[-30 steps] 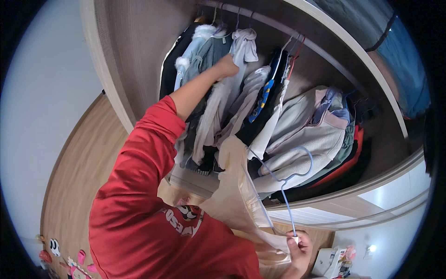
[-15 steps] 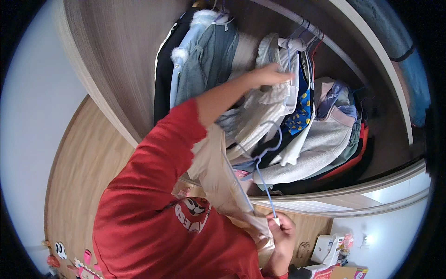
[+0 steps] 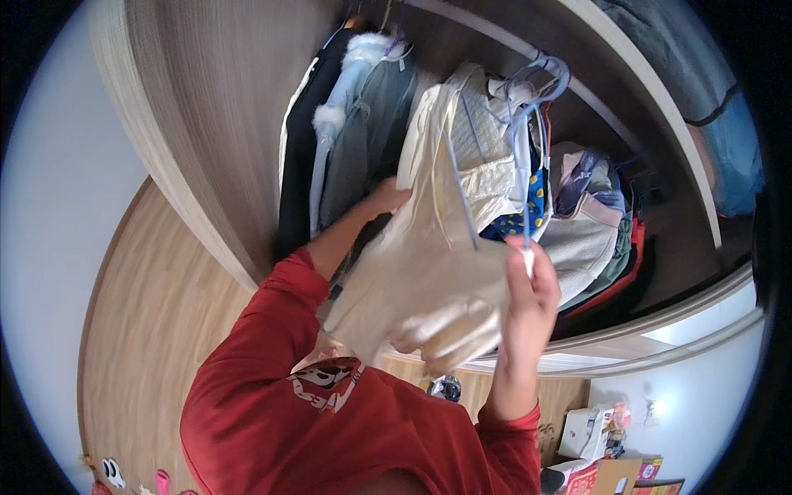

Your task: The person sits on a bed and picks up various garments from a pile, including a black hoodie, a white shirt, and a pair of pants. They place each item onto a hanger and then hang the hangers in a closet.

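Note:
A cream garment [image 3: 412, 272] on a light blue hanger [image 3: 525, 140] is spread in front of the clothes in the wardrobe. Its lower part is smeared by motion. My right hand [image 3: 532, 285] is closed on one end of the hanger and the cloth at that end. The hanger's hook is up near the rail, and I cannot tell whether it hangs there. At the garment's far left edge, my left hand [image 3: 389, 198] holds the cloth, fingers partly hidden. Just behind is a white quilted garment [image 3: 478, 132].
The wardrobe rail [image 3: 487, 33] runs across the top. A grey jacket [image 3: 367, 124] and dark clothes hang left. A pale fleece jacket [image 3: 590, 247] and more clothes hang right. The wardrobe's side panel [image 3: 190, 140] stands at left. Boxes [image 3: 615, 474] lie on the floor, lower right.
My right hand has lifted the hanger and cream garment up toward the rail. My left hand has come down from the hanging clothes to the garment's left edge.

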